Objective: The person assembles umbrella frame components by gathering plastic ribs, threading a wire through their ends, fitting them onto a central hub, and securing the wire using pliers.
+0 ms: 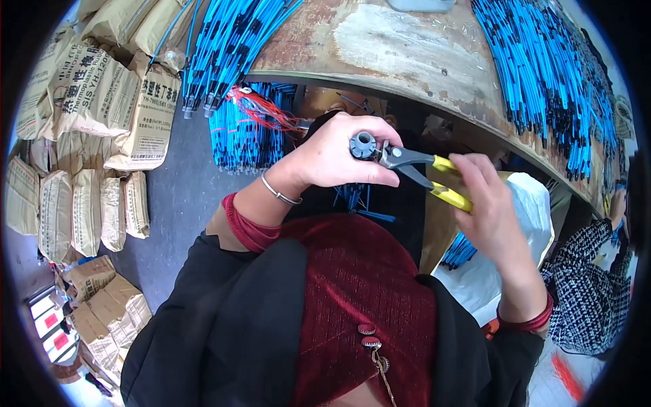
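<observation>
The left hand has its fingers closed around a grey ribbed cylinder; the right hand curls its fingers on 2 yellow handles of pliers, their head just beside the cylinder. Beyond, a wooden table bears blue cables.

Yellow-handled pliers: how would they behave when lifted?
Likely stiff: the pliers look metal past the yellow handles. They may swing if lifted by one handle, since the two stand apart. Probably not slippery, as the handles look sleeved.
</observation>
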A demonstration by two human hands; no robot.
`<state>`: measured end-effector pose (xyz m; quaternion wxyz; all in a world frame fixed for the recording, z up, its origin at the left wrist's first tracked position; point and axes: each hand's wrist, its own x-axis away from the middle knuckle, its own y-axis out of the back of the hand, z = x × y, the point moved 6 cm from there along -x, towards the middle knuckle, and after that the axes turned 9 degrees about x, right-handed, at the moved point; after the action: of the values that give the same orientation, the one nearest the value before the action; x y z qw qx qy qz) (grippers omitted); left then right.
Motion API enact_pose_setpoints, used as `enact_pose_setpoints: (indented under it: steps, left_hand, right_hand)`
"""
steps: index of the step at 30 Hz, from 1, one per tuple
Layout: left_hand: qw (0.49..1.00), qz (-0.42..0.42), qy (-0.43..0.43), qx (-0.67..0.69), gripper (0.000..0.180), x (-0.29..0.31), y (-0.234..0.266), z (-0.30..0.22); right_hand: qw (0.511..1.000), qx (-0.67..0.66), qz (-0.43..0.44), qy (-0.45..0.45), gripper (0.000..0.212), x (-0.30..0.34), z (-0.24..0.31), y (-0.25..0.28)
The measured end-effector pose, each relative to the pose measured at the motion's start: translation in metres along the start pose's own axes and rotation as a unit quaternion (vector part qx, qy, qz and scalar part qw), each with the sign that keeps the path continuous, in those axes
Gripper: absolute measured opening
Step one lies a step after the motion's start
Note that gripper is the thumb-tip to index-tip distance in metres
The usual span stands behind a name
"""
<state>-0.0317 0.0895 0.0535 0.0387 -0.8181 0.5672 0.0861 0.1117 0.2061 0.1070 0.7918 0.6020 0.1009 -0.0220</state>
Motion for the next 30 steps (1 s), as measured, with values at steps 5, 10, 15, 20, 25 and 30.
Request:
enact_pose_setpoints:
  steps: [5,10,15,20,25,30]
  left_hand:
    - [0.989,0.136,-0.029,0.045,0.031,-0.001,-0.012,-0.003]
    - [0.998,0.062,-0.011,0.018,0.028,0.002,-0.007,0.001]
    - [1.000,-0.009,0.023,-0.009,0.025,0.000,-0.009,0.001]
    - [1.000,-0.001,0.016,-0.012,0.025,-0.001,-0.010,0.000]
    - [0.999,0.023,0.026,-0.008,0.025,0.001,-0.011,0.001]
    - [0.998,0.051,0.017,-0.024,0.024,0.001,-0.011,-0.002]
  right_hand:
    - [0.638,-0.570,0.456,-0.244,0.067,0.049,-0.002,-0.071]
    - [0.677,-0.616,0.360,-0.182,0.072,0.045,-0.013,-0.072]
    - [0.965,-0.184,0.167,-0.085,0.074,0.023,-0.008,-0.034]
    - [0.969,-0.166,0.147,-0.113,0.068,0.023,-0.003,-0.026]
    - [0.950,-0.198,0.183,-0.157,0.043,0.027,-0.006,-0.035]
    - [0.821,-0.393,0.287,-0.298,0.022,0.036,-0.010,-0.032]
